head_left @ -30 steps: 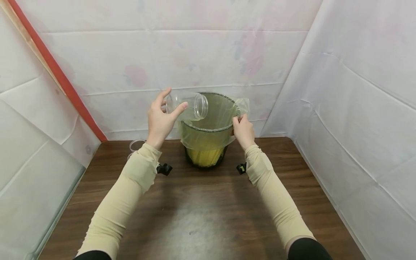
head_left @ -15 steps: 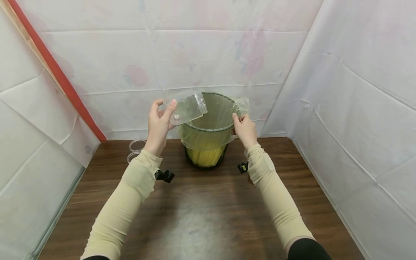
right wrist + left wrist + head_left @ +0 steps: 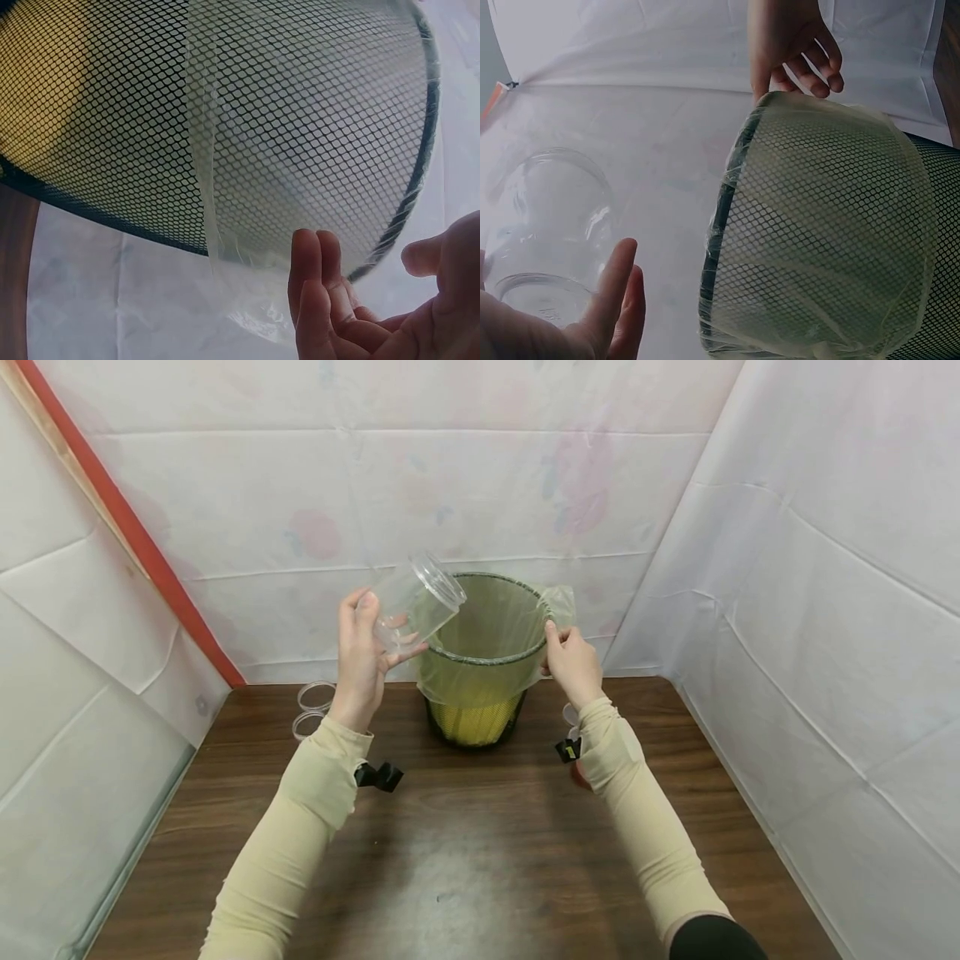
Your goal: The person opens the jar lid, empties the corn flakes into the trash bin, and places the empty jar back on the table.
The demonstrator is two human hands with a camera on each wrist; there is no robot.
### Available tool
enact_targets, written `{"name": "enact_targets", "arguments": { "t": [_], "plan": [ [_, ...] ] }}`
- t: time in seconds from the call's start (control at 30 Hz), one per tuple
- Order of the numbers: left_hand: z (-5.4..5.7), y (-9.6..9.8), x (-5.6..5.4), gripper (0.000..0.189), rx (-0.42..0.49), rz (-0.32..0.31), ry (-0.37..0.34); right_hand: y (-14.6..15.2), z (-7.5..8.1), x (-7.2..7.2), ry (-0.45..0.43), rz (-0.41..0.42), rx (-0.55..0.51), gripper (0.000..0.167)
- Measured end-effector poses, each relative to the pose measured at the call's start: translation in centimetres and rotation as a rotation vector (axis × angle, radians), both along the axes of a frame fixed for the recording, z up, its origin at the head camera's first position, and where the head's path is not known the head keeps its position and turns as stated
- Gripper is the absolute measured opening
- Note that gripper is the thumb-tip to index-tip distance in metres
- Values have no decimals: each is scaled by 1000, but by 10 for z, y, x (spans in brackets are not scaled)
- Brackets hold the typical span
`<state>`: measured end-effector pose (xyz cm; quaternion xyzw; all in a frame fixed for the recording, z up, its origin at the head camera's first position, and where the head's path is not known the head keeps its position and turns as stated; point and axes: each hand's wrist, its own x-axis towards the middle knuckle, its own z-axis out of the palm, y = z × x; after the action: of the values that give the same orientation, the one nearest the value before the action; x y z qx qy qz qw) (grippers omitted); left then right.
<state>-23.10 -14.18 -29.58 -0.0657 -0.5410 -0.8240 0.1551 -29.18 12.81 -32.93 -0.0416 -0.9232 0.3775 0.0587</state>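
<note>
In the head view, my left hand (image 3: pixel 362 652) holds a clear plastic jar (image 3: pixel 412 606), tilted, its mouth up and to the right near the bin's left rim. No contents show in it. A black mesh bin (image 3: pixel 476 722) stands at the table's back, with yellow showing through its lower part. A pale green bag (image 3: pixel 480 681) lines it and folds over the rim. At the rim's right side is my right hand (image 3: pixel 573 664). The right wrist view shows its thumb (image 3: pixel 424 255) apart from the fingers (image 3: pixel 306 262), with the rim's edge between them.
Two clear round rims (image 3: pixel 317 696) lie at the back left, partly behind the left forearm. Next to the right wrist, a clear rounded thing (image 3: pixel 571 714) and a reddish thing (image 3: pixel 580 775) are mostly hidden. White fabric walls (image 3: pixel 487 485) enclose the brown wooden table (image 3: pixel 450 843).
The jar has gone from lying sideways over the bin to mouth-up, moving left. My right hand has shifted slightly right and its grip on the bag's edge has loosened.
</note>
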Motion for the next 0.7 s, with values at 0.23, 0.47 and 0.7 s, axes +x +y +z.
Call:
{"name": "enact_targets", "arguments": {
  "t": [0.23,0.47,0.7],
  "plan": [
    [-5,0,3,47,14,-32,37,4,0,6,6,-8,3,57],
    [-11,2,5,64,91,-65,137,6,1,11,30,-17,40,58],
    [-17,4,7,75,158,-104,221,12,-1,19,43,-21,52,61]
  ]
}}
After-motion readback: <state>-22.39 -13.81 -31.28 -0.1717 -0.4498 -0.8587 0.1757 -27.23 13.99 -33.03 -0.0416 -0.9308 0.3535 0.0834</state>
